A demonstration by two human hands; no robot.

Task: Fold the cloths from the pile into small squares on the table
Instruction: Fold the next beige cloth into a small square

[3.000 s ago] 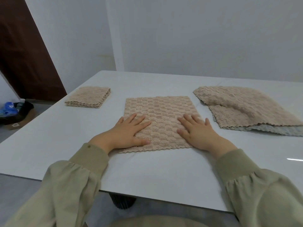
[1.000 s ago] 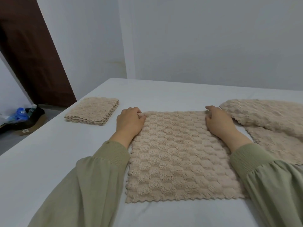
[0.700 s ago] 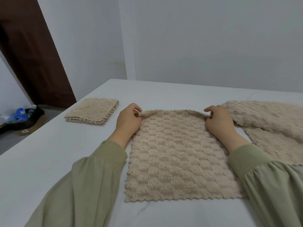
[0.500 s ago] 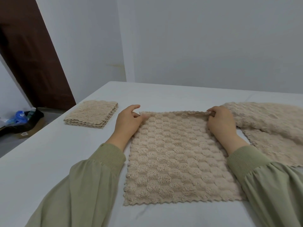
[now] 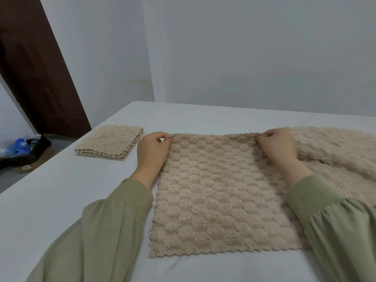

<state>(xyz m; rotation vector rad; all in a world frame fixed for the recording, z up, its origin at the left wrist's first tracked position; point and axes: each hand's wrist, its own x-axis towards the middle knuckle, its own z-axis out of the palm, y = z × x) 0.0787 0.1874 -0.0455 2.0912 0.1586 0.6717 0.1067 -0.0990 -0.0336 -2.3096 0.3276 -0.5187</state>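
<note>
A beige textured cloth (image 5: 215, 192) lies spread flat on the white table (image 5: 61, 200) right in front of me. My left hand (image 5: 151, 152) pinches its far left corner, and my right hand (image 5: 276, 148) pinches its far right corner. Between them the far edge is raised slightly off the table. To the right lies the loose pile of beige cloths (image 5: 337, 155), partly behind my right hand. A stack of folded squares (image 5: 110, 144) sits at the far left of the table.
A grey wall stands behind the table's far edge. Beyond the left edge there is a dark brown door (image 5: 34, 64), and bags with bottles (image 5: 22, 149) lie on the floor. My green sleeves cover the near corners of the view.
My hands went from lying flat on the near part of the cloth to its far corners and took hold of them. The far edge has lifted a little.
</note>
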